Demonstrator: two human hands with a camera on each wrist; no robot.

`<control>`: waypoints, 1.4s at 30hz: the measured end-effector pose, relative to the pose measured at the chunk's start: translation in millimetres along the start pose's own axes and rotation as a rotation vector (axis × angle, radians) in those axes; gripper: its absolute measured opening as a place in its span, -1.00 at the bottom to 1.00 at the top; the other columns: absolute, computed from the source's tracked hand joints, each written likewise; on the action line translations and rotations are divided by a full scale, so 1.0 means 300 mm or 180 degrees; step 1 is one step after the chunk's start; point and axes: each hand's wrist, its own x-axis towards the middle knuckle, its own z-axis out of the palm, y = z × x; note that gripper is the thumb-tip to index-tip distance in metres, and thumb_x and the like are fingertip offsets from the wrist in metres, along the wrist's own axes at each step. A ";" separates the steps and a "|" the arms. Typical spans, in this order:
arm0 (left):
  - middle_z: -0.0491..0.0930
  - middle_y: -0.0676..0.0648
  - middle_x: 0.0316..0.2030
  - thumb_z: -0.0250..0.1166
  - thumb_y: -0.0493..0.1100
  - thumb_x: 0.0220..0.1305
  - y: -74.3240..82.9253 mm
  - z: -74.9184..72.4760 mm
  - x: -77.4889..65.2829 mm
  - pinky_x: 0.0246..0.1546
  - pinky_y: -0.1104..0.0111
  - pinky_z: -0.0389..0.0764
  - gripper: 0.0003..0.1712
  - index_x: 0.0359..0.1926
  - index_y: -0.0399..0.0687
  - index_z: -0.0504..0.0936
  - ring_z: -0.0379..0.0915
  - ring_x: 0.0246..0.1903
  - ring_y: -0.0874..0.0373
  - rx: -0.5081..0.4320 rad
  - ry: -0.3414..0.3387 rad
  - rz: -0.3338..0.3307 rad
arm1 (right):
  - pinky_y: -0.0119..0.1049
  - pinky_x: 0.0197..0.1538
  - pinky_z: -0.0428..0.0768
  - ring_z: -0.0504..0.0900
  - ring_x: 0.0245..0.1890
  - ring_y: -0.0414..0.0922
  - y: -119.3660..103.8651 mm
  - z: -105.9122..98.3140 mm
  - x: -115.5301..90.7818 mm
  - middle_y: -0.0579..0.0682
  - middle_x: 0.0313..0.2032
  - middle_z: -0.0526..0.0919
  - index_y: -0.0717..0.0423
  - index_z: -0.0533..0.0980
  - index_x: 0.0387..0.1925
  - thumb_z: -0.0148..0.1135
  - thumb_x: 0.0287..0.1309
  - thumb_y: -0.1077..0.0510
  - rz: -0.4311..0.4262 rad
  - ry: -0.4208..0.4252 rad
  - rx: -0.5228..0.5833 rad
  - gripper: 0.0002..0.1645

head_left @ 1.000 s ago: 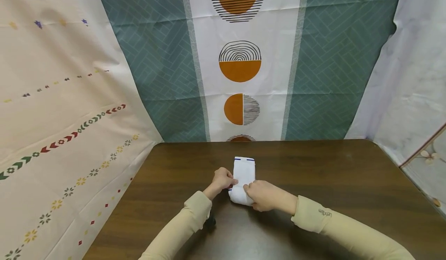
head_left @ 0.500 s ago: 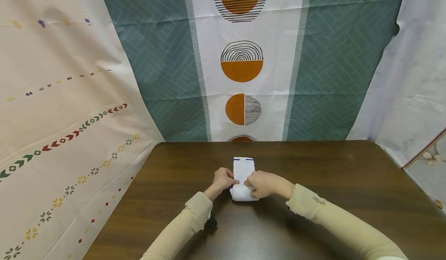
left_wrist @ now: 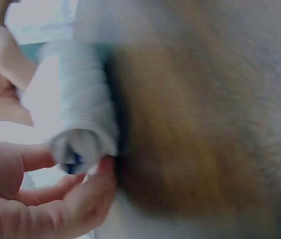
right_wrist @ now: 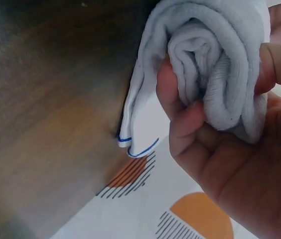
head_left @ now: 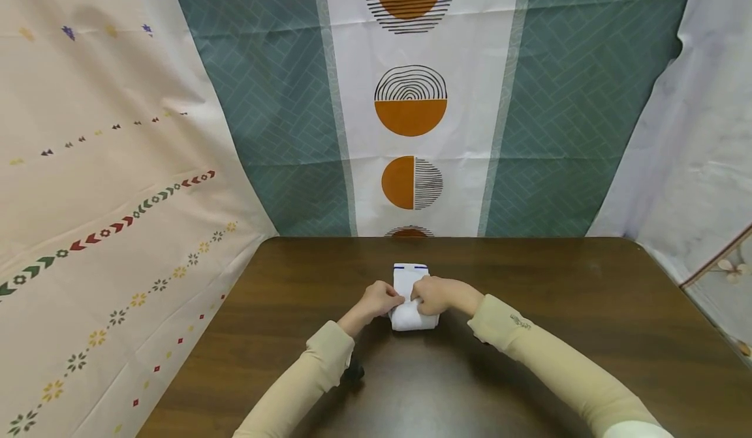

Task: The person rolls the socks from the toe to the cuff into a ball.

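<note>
A folded white towel (head_left: 414, 320) lies on the table, its near part rolled into a thick coil and its far part flat. Blue lines mark the flat far end. My left hand (head_left: 378, 299) pinches the left end of the roll; the left wrist view shows thumb and fingers around that coiled end, with a bit of blue inside. At the right end, my right hand (head_left: 437, 294) grips the roll. In the right wrist view its curled fingers (right_wrist: 186, 124) and thumb hold the spiral layers of the towel (right_wrist: 230, 74).
The dark wooden table (head_left: 294, 275) extends around both hands. Behind it hangs a green and white curtain (head_left: 282, 131) with orange circles. A cream patterned cloth (head_left: 117, 229) hangs at left. A small black object (head_left: 354, 369) shows under the left sleeve.
The roll has moved away from the body along the towel, and the flat far part has become shorter. Both hands have moved forward with it, keeping their hold.
</note>
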 end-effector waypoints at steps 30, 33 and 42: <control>0.45 0.13 -0.71 0.63 -0.09 -0.25 0.089 0.010 -0.054 -0.57 0.49 0.34 -0.57 -0.69 -0.07 0.47 0.26 -0.63 0.32 0.1903 0.0004 0.1450 | -0.28 -0.49 0.28 0.31 -0.51 -0.16 0.013 0.016 -0.017 -0.06 -0.47 0.41 0.07 0.49 -0.34 0.12 0.04 0.19 0.0713 0.0650 -0.0175 -0.90; 0.28 0.16 -0.78 0.62 -0.13 -0.22 0.086 -0.007 -0.034 -0.63 0.52 0.24 -0.53 -0.75 -0.07 0.42 0.10 -0.68 0.32 0.1602 -0.0190 0.1293 | -0.34 -0.52 0.32 0.32 -0.53 -0.18 0.007 0.019 -0.054 -0.05 -0.46 0.44 0.07 0.48 -0.36 0.23 0.02 0.19 0.0398 0.1297 -0.0491 -0.89; 0.36 0.17 -0.77 0.57 -0.13 -0.11 0.086 -0.065 0.024 -0.66 0.52 0.24 -0.76 -0.60 -0.13 0.67 0.17 -0.70 0.33 0.1274 -0.0636 0.1033 | -0.29 -0.32 0.55 0.53 -0.39 -0.13 -0.015 0.058 -0.125 0.01 -0.35 0.60 0.19 0.57 -0.25 0.51 -0.11 -0.09 -0.0054 0.1586 -0.0623 -0.49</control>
